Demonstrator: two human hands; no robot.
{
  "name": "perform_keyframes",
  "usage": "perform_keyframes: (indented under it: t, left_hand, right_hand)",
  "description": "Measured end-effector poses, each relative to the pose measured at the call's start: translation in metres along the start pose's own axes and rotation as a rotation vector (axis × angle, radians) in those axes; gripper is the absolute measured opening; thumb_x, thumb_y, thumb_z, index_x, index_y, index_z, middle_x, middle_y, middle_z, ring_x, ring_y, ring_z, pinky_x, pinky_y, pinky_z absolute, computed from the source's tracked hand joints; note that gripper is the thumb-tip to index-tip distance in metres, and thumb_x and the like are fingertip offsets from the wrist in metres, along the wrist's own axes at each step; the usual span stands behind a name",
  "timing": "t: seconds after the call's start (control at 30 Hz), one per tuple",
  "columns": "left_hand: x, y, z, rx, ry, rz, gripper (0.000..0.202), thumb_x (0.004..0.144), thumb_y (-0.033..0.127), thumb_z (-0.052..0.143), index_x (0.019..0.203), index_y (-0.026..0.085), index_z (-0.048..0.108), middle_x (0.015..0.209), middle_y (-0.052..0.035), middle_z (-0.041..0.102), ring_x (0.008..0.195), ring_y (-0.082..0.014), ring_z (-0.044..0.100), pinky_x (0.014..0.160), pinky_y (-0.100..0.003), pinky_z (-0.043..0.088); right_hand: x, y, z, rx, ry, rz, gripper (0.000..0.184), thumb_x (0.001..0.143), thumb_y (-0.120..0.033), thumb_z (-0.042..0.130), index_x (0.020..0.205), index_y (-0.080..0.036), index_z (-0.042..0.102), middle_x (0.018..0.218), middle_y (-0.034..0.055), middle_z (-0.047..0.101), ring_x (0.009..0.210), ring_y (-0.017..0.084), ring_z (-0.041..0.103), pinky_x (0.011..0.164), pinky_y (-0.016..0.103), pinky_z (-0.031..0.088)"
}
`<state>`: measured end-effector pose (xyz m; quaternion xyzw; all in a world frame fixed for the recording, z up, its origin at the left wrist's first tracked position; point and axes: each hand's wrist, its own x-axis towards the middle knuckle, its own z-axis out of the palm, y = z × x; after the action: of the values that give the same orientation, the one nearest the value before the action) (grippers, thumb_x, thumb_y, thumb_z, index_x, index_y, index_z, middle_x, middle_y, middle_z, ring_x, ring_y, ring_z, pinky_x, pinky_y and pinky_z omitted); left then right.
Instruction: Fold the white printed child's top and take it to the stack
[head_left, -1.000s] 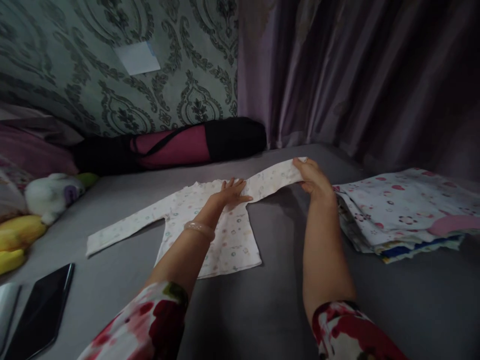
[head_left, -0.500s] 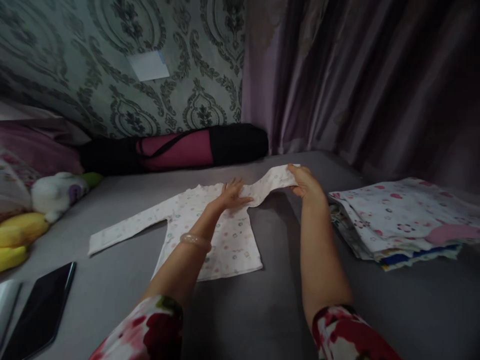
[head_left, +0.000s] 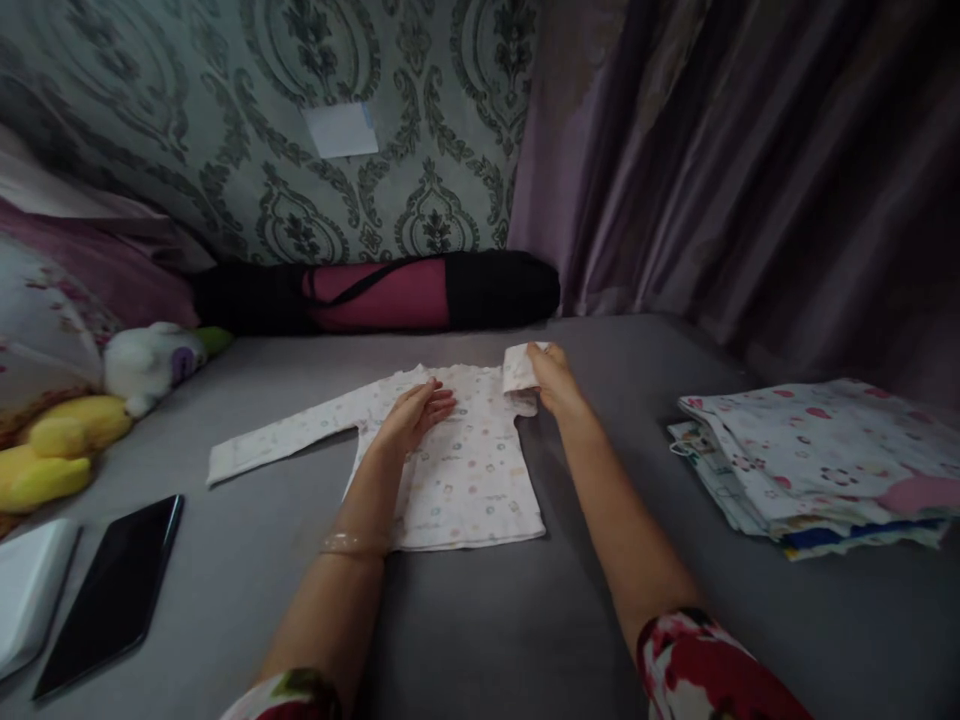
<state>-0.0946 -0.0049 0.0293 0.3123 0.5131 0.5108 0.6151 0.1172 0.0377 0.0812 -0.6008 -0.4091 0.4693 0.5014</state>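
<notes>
A small white long-sleeved shirt (head_left: 472, 470) with a faint print lies spread on the grey bed sheet, its neckline away from me. My right hand (head_left: 553, 375) pinches the end of the right sleeve, lifted and folded back near the shoulder. Over the upper left of the shirt's body is my left hand (head_left: 420, 410), fingers stretched out and holding nothing; whether it touches the cloth I cannot tell. The other sleeve (head_left: 281, 440) reaches flat out to the left.
A pile of folded printed cloth (head_left: 817, 460) lies to the right. On the left are a dark phone (head_left: 112, 595), a white box-like object (head_left: 34, 590) and plush toys (head_left: 67, 445). A long black and pink bag (head_left: 382, 293) rests along the wall.
My right hand has brought the sleeve end inward, to the left, from its outstretched position. My left hand has moved left, away from the right shoulder. The view has shifted slightly.
</notes>
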Motion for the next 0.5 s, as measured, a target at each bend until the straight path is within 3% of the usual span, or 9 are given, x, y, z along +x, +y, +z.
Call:
perform_keyframes:
  t: [0.1, 0.2, 0.27, 0.33, 0.43, 0.5]
  left_hand:
    - [0.0, 0.005, 0.002, -0.087, -0.029, -0.078, 0.053, 0.094, 0.058, 0.044, 0.118, 0.012, 0.055, 0.116, -0.0199, 0.065, 0.1, -0.0253, 0.068, 0.091, -0.041, 0.056]
    - [-0.003, 0.01, 0.002, -0.128, -0.058, -0.128, 0.064, 0.093, 0.066, 0.033, 0.119, 0.012, 0.058, 0.115, -0.0195, 0.067, 0.107, -0.0294, 0.065, 0.088, -0.044, 0.058]
    - [-0.004, 0.011, 0.002, -0.137, -0.075, -0.116, 0.062, 0.093, 0.064, 0.036, 0.117, 0.013, 0.06, 0.112, -0.0178, 0.068, 0.109, -0.029, 0.064, 0.084, -0.042, 0.059]
    - [-0.002, 0.01, 0.001, -0.133, -0.069, -0.096, 0.049, 0.092, 0.056, 0.048, 0.114, 0.014, 0.061, 0.108, -0.0149, 0.07, 0.106, -0.0266, 0.065, 0.082, -0.039, 0.06]
    - [0.005, 0.002, 0.0, -0.09, -0.002, -0.062, 0.029, 0.082, 0.034, 0.07, 0.103, 0.015, 0.062, 0.098, -0.0095, 0.07, 0.096, -0.0218, 0.067, 0.078, -0.034, 0.06]
    - [0.01, -0.005, -0.001, -0.044, 0.039, -0.007, 0.026, 0.073, 0.026, 0.077, 0.093, 0.017, 0.062, 0.09, -0.0069, 0.07, 0.089, -0.0198, 0.067, 0.073, -0.029, 0.059]
  right_hand:
    - [-0.019, 0.012, 0.024, -0.019, -0.349, -0.021, 0.035, 0.098, -0.044, 0.043, 0.125, -0.024, 0.051, 0.118, 0.0078, 0.066, 0.104, 0.019, 0.066, 0.087, 0.034, 0.055]
    - [-0.03, 0.021, 0.033, 0.008, -0.673, -0.047, 0.047, 0.099, -0.051, 0.039, 0.136, -0.024, 0.046, 0.146, 0.0095, 0.049, 0.132, 0.018, 0.049, 0.108, 0.036, 0.042]
    - [-0.03, 0.022, 0.031, 0.005, -0.684, -0.034, 0.051, 0.101, -0.051, 0.033, 0.142, -0.021, 0.041, 0.156, 0.0105, 0.037, 0.14, 0.018, 0.039, 0.115, 0.038, 0.032]
    - [-0.024, 0.019, 0.024, 0.003, -0.617, 0.006, 0.054, 0.103, -0.049, 0.025, 0.145, -0.019, 0.038, 0.157, 0.0129, 0.034, 0.141, 0.02, 0.039, 0.116, 0.04, 0.029]
    - [-0.011, 0.011, 0.008, 0.045, -0.483, 0.048, 0.057, 0.103, -0.049, 0.019, 0.144, -0.016, 0.04, 0.153, 0.0163, 0.039, 0.135, 0.022, 0.046, 0.113, 0.041, 0.034]
    - [-0.003, 0.007, -0.003, 0.081, -0.392, 0.048, 0.058, 0.103, -0.05, 0.017, 0.141, -0.015, 0.044, 0.15, 0.0169, 0.044, 0.131, 0.023, 0.051, 0.11, 0.04, 0.038]
